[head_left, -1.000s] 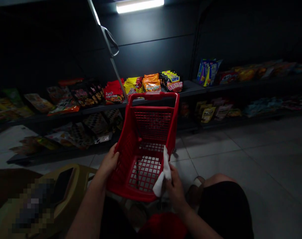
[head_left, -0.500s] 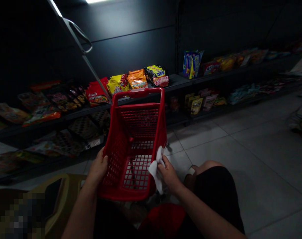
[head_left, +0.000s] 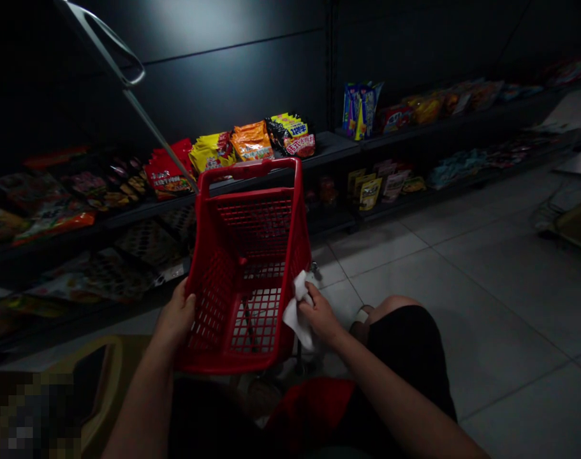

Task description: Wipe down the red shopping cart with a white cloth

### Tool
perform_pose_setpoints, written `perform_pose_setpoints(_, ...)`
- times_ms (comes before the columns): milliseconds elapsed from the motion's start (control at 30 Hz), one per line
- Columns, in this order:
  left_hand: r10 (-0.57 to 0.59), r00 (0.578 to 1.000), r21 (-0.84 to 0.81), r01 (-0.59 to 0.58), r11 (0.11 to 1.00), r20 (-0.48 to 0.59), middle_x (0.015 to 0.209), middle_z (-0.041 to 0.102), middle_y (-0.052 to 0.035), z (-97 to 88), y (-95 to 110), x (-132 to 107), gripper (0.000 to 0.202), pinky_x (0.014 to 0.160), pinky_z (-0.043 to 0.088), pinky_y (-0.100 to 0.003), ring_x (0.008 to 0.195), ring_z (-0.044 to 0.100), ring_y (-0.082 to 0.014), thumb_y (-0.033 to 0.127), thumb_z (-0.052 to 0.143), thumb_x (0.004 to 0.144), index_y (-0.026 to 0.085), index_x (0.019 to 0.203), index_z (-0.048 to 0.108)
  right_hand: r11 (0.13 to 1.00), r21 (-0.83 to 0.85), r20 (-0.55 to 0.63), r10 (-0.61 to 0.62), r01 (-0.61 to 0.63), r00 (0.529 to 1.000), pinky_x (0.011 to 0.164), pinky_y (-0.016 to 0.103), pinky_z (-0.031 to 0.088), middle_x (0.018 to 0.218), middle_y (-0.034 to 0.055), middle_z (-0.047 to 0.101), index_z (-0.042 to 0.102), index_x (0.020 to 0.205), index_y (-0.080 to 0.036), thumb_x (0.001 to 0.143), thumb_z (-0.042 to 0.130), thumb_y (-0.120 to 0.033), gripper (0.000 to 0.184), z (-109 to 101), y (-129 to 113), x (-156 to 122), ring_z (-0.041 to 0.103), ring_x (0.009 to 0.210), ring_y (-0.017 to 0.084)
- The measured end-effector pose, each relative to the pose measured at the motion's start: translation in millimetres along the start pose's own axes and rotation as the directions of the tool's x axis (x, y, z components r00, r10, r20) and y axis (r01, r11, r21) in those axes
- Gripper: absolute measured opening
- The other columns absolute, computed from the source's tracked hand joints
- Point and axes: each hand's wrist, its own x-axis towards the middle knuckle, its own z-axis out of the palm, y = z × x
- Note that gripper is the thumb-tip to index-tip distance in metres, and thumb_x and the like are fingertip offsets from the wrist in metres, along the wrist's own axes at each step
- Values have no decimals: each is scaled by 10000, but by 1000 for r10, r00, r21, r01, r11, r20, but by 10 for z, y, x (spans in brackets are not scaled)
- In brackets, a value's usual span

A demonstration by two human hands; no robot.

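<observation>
A red plastic shopping basket (head_left: 223, 364) with grid sides and a top handle stands tilted in front of me, with nothing inside it. My left hand (head_left: 175, 317) grips its left rim, the thumb over the edge and the fingers hidden outside. At the right side, my right hand (head_left: 320, 312) is closed on a white cloth (head_left: 300, 313). The cloth lies against the basket's right wall near the rim, and part of it hangs down. A small wheel or metal part (head_left: 315, 268) shows beside the basket.
Beyond the basket runs a dark shelf (head_left: 335, 148) with snack packets, among them yellow (head_left: 212, 152) and orange (head_left: 252, 141) ones. A metal pole (head_left: 151, 131) slants behind the basket. A yellowish bin-like object (head_left: 111, 376) stands at lower left. My bent knee (head_left: 412, 331) is at right over tiled floor.
The whole view has shifted, so the shelf and basket sit slightly further left and higher. My left hand still holds the rim; my right hand keeps the cloth at the right wall.
</observation>
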Motion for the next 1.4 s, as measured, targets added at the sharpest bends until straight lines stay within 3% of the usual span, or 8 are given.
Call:
perform_pose_setpoints(233,-39,999,27,38,999,30,1389,595,-103,1,13,32,583,1007,491,-394,1203,612,-270,345,383,929,227,1500,364,926,-324,175,-144,195,974,1064,397,399,1193,90,635,617,1217,-198,738,550,-185,484,-82,-14,512,554,1157,250)
perform_pose_setpoints(433,-33,999,0,33,999,-40,1295,658,-82,-11,-55,39,587,962,529,-361,1111,654,-243,316,458,880,225,1460,436,998,-60,108,-31,37,994,907,336,495,1119,33,669,585,1247,-209,761,486,-202,495,-57,149,251,612,991,202)
perform_pose_setpoints(667,-69,998,25,69,997,3,1318,640,-91,6,-29,58,604,964,527,-395,1125,644,-269,347,422,902,227,1494,388,962,-256,131,-62,95,989,1018,384,427,1143,87,664,623,1181,-176,749,531,-208,443,-23,133,357,589,1077,239)
perform_pose_setpoints(867,-80,997,42,79,996,6,1316,638,-111,48,43,65,580,969,516,-435,1137,638,-296,350,383,928,234,1497,377,999,6,125,52,-54,991,933,332,479,1134,54,668,568,1273,-192,764,504,-215,513,27,169,-96,611,1016,200)
perform_pose_setpoints(1033,-68,998,105,67,992,-1,1304,645,-119,72,105,68,584,943,521,-414,1120,648,-290,355,372,939,238,1511,352,988,-117,188,-81,104,979,1021,362,417,1202,76,642,612,1216,-191,762,539,-192,460,7,33,-37,573,1104,216)
perform_pose_setpoints(1167,-80,997,139,79,987,5,1288,658,-122,80,134,85,571,923,521,-404,1102,658,-289,353,360,945,245,1505,355,999,-36,229,12,-4,973,792,289,484,925,9,673,646,1084,-192,764,496,-184,353,-122,-13,40,598,815,170)
perform_pose_setpoints(1267,-65,998,138,64,988,2,1290,658,-123,76,166,84,570,904,526,-390,1085,665,-284,341,372,941,235,1501,360,989,100,207,88,-110,974,681,246,472,893,-6,657,616,1128,-196,767,507,-213,377,-162,-6,-23,575,740,151)
perform_pose_setpoints(1400,-78,997,132,79,988,-10,1272,666,-127,64,232,63,565,895,532,-374,1053,678,-271,316,373,938,221,1495,369,999,-31,213,-16,23,977,774,263,478,949,11,649,625,1094,-204,780,517,-200,332,-135,-93,-93,579,850,168)
